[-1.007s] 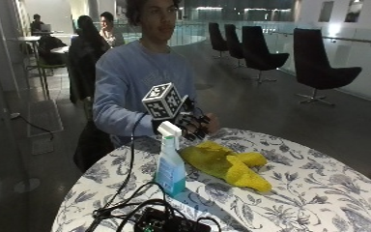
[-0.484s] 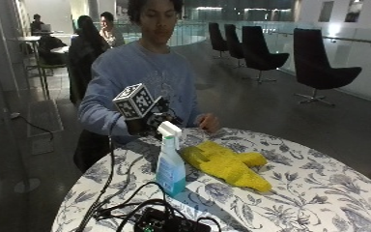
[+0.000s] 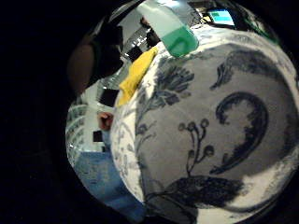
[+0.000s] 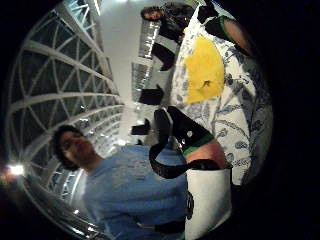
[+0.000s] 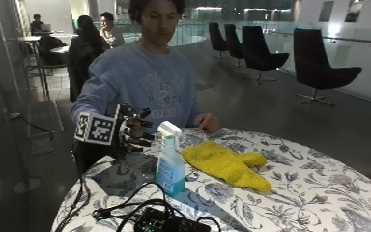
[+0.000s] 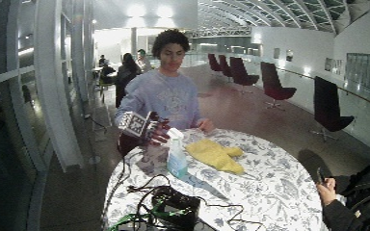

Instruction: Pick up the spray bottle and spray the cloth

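In the outside view a spray bottle (image 5: 171, 164) with a white trigger head and blue-green liquid stands upright on the patterned round table (image 5: 314, 193). A crumpled yellow cloth (image 5: 227, 165) lies just beside it, toward the table's middle. My gloved right hand (image 5: 132, 130) hovers at the bottle's other side, level with the trigger head and a short gap away. Its fingers point at the bottle, loosely bent, holding nothing. The wide view shows the same hand (image 6: 154, 131), bottle (image 6: 177, 155) and cloth (image 6: 214, 153). The little finger side palm view shows the bottle (image 3: 170, 29), the cloth (image 3: 135, 74) and tablecloth close by.
The person's bare left hand (image 5: 208, 122) rests at the table's far edge behind the cloth. A black device with tangled cables (image 5: 166, 221) sits at the near edge in front of the bottle. Black chairs (image 5: 323, 67) stand far behind.
My gloved hand has moved from above the bottle and cloth out to the bottle's side away from the cloth, and lower. Bottle and cloth have not moved.
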